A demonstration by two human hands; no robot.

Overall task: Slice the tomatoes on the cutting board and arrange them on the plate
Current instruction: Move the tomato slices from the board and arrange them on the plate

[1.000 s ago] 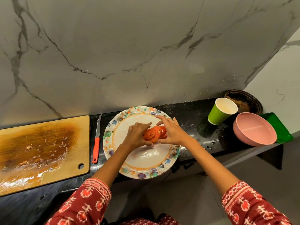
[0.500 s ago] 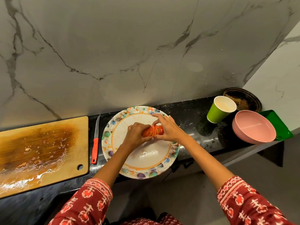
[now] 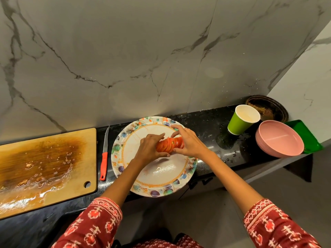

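I have the sliced tomato (image 3: pixel 169 144) pressed together as one row between both grips, low over the far half of the plate (image 3: pixel 161 189), which sits mid-worktop with its near rim past the front edge. My left hand (image 3: pixel 151 148) cups one end with curled fingers; my right hand (image 3: pixel 189 143) pinches the other. The cutting board (image 3: pixel 48 169) lies wet and bare of tomato toward the worktop's left end, the knife (image 3: pixel 104 158) between board and plate. To do this well, I judge I should lower the row until it touches, then ease the pressure gradually and fan the slices so they overlap rather than topple.
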